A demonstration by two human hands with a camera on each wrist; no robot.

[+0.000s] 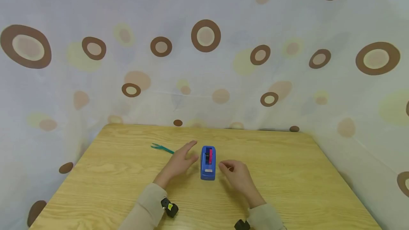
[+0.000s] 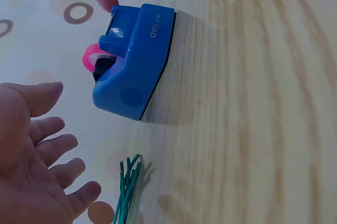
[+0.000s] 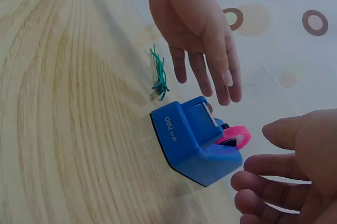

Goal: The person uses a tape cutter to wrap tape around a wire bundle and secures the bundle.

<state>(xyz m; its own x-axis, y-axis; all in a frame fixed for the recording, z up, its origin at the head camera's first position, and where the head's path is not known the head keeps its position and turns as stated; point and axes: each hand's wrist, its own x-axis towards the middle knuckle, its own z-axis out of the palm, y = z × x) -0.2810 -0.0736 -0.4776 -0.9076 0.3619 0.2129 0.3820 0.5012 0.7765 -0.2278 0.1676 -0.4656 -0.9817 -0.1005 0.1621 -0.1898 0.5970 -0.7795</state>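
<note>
Blue tape dispenser (image 1: 208,175), head view: stands on the bench (image 1: 271,155) between both hands, well apart from the far and side edges; a pink tape roll (image 1: 211,156) sits in it.
Left hand (image 1: 179,162), head view: just left of the dispenser, fingers extended, thumb spread, nothing held.
Right hand (image 1: 238,176), head view: just right, fingers bent, thumb near forefinger, a narrow strip of wood between.
Green ties (image 1: 163,148), head view: partly behind the left hand.
Bench, head view: pale grained wood, broad to both slanting sides.
Backdrop (image 1: 204,88), head view: whitish, brown rings and pastel spots, behind and at both sides.
Fanned left palm, left wrist view: wide, apart from dispenser and ties.
Right fingers, right wrist view: loosely straight, thumb wide of them, empty, apart from the pink roll; serrated cutter (image 3: 209,113) visible.
</note>
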